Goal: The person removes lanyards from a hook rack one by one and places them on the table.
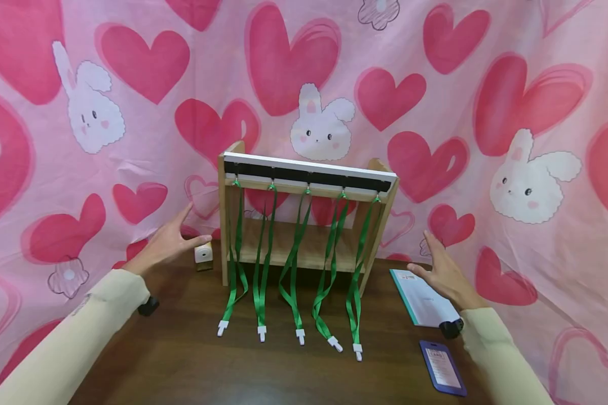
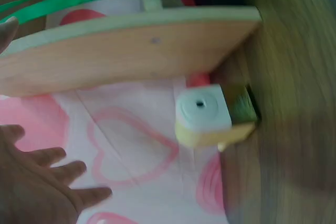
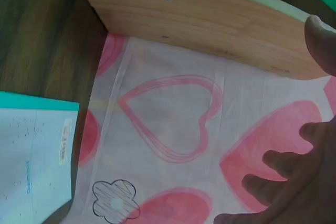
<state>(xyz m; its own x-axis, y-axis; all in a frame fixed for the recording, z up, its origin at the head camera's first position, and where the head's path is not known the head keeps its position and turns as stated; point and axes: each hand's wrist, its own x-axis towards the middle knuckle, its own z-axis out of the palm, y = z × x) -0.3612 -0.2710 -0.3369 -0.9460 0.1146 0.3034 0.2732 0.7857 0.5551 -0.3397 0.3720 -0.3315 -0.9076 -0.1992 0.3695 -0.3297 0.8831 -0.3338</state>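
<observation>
A wooden rack (image 1: 294,256) stands on the table with a white and black strip (image 1: 309,175) along its top. Several green lanyards (image 1: 292,264) hang from that strip, their white clips (image 1: 300,336) lying low in front. To the rack's left my left hand (image 1: 169,242) is held up with fingers spread, touching nothing. My right hand (image 1: 443,273) is raised on the other side, fingers apart and holding nothing. In the wrist views, each hand is beside a wooden side panel (image 2: 121,51) of the rack, with a gap between.
A small white and yellow box-like object (image 1: 203,254) sits left of the rack. At right lie a white booklet with a teal edge (image 1: 420,298) and a blue card holder (image 1: 442,368) with a printed card. A pink heart-and-rabbit cloth (image 1: 324,50) hangs behind the brown table (image 1: 208,365).
</observation>
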